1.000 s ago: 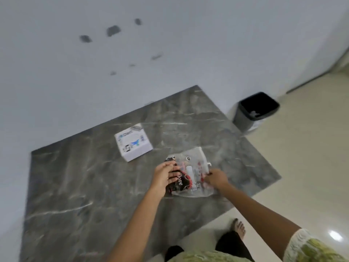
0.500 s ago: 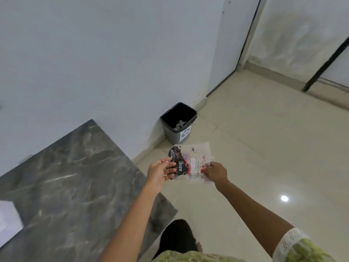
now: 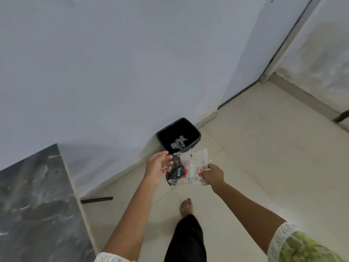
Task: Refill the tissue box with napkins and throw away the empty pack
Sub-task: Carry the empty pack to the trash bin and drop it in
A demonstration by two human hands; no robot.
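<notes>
The empty napkin pack (image 3: 188, 168), a crumpled clear wrapper with a black and red print, hangs in the air just in front of a black bin (image 3: 190, 129). My right hand (image 3: 212, 175) pinches the pack's right edge. My left hand (image 3: 157, 165) is at the pack's left side with fingers spread, off the wrapper. The bin stands against the wall and has crumpled paper (image 3: 178, 142) at its bottom. The tissue box is out of view.
The dark marble table (image 3: 35, 201) fills the lower left, its corner near my left arm. A thin black bar (image 3: 97, 199) lies on the pale tile floor by the wall. My bare foot (image 3: 186, 207) is below the pack. A door frame (image 3: 283, 46) is at upper right.
I turned away from the table and stepped toward the bin, carrying the pack off the table. My left hand has let go of the pack and spread its fingers.
</notes>
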